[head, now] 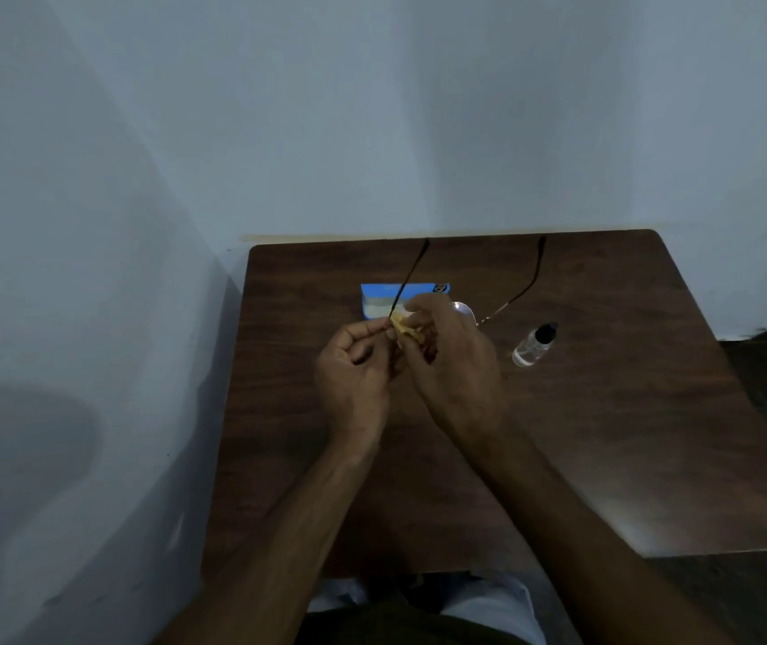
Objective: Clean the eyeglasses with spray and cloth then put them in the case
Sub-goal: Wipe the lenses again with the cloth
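Nearest, at six o'clock, the person's lap in pale cloth shows under the edge of the dark wood table, and both bare forearms reach out over the tabletop toward twelve.

The hands meet above the middle of the table. The left hand is curled, thumb and forefinger pinching the frame of the eyeglasses where one temple arm joins it. The right hand is curled round a yellow cloth, pressing it on the lens at that same end. The other lens shows clear just past the right knuckles. The eyeglasses are held up off the table with both temple arms unfolded, running away toward twelve o'clock.

At three o'clock from the hands, near but apart, a small clear spray bottle with a dark cap rests on the table. Its contents look colourless, and the fill level cannot be read.

At twelve o'clock, just behind the hands and partly hidden by them, lies the blue case with a pale band across it. I cannot tell whether it is open, or what it holds.

Beyond the table's far edge rises a plain pale wall.
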